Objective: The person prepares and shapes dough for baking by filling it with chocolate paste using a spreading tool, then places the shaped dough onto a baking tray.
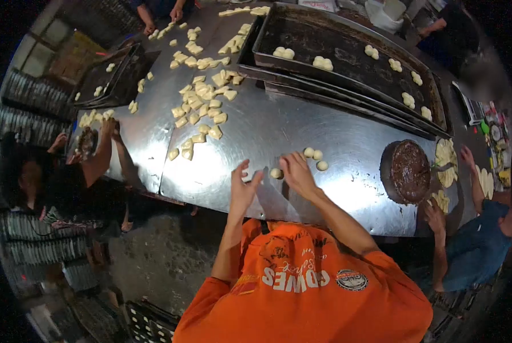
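My left hand (244,184) hovers at the table's near side, its thumb and fingers apart and nothing between them. To its right, my right hand (297,174) is bent down over the metal table with its fingers curled together; whatever is under them is hidden. A round dough ball (276,173) lies just left of my right fingers, between the two hands. Several more smooth dough balls (317,154) sit close together just beyond my right hand. Cut dough pieces (201,103) are scattered farther off to the left.
Stacked dark baking trays (347,68) at the back hold clusters of dough balls. A round pan of dark brown filling (410,171) stands to the right, beside flattened dough (446,162). Other people work at the left, far and right sides. More trays (110,74) stand at left.
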A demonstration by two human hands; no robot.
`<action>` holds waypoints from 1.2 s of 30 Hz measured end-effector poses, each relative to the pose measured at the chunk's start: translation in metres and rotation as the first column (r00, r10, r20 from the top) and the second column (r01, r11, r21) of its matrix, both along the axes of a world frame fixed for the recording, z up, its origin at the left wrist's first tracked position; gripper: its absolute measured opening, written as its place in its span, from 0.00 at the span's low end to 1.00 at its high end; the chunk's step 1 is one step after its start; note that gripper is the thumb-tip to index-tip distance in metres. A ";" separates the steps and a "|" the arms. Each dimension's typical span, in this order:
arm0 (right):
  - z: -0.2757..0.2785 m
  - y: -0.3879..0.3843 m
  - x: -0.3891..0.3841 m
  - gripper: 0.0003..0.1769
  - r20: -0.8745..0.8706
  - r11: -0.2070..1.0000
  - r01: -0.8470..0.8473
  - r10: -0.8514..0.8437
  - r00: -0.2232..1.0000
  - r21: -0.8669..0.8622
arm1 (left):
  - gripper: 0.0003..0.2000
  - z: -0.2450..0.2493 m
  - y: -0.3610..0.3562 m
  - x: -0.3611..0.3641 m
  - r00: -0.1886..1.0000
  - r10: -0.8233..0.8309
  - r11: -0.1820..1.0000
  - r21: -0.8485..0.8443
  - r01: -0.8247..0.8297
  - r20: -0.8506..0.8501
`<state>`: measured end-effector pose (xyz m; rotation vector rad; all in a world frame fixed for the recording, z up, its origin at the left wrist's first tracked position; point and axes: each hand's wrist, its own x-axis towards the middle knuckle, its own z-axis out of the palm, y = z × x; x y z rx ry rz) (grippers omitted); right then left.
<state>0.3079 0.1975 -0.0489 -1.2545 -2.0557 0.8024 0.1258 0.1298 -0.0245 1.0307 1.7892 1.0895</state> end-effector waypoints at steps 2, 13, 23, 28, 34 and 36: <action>-0.033 -0.008 -0.024 0.11 0.004 0.990 0.005 -0.005 1.000 0.139 | 0.29 -0.002 0.006 -0.006 0.998 0.043 0.998 0.045 -0.046 0.046; -0.049 -0.026 -0.025 0.11 0.295 0.929 -0.216 0.125 0.947 0.302 | 0.20 0.047 -0.028 -0.014 0.967 0.170 0.984 0.017 -0.177 0.189; -0.057 -0.031 -0.012 0.06 0.190 0.935 -0.105 0.042 0.981 0.338 | 0.19 0.039 -0.023 -0.003 0.973 0.083 0.995 0.045 -0.094 0.215; -0.080 -0.036 0.034 0.14 0.229 0.919 -0.323 0.273 0.935 0.225 | 0.15 0.037 -0.007 0.015 0.985 -0.119 0.981 0.165 0.097 0.126; -0.027 0.005 0.001 0.10 0.164 0.959 0.136 -0.180 0.970 0.247 | 0.14 -0.016 0.028 0.032 0.875 -0.443 0.894 -0.022 0.448 -0.196; -0.005 0.006 0.005 0.10 0.068 0.948 0.195 -0.219 0.973 0.253 | 0.17 -0.030 0.031 0.043 0.811 -0.553 0.833 -0.169 0.528 -0.193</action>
